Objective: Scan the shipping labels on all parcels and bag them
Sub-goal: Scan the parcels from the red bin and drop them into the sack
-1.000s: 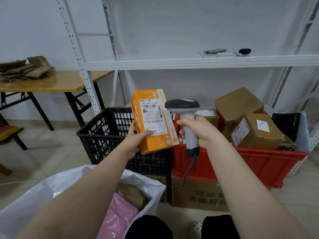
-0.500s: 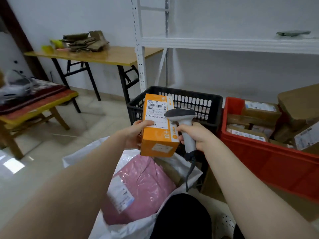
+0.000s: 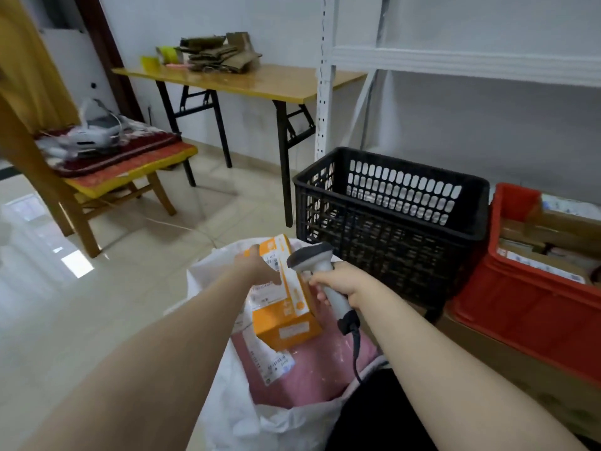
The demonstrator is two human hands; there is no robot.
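Note:
An orange parcel box [image 3: 282, 307] with a white shipping label is tilted over the mouth of the white sack [image 3: 247, 424], on top of a pink mailer [image 3: 309, 375] inside it. My left hand [image 3: 258, 266] holds the box at its upper end. My right hand [image 3: 341, 281] grips the grey and white barcode scanner [image 3: 313, 258], whose head sits just right of the box and whose black cable hangs down. A red crate [image 3: 520, 307] at the right holds several brown cardboard parcels [image 3: 549, 242].
A black perforated crate [image 3: 390, 219] stands behind the sack, under a white metal shelf [image 3: 455, 65]. A folding wooden table [image 3: 240, 81] with flattened cardboard is at the back. A wooden chair [image 3: 107, 177] with a cushion stands left on the tiled floor.
My left hand has carried the orange box from in front of the scanner down and left into the sack's mouth. My view has swung left and downward; the scanner hand followed lower.

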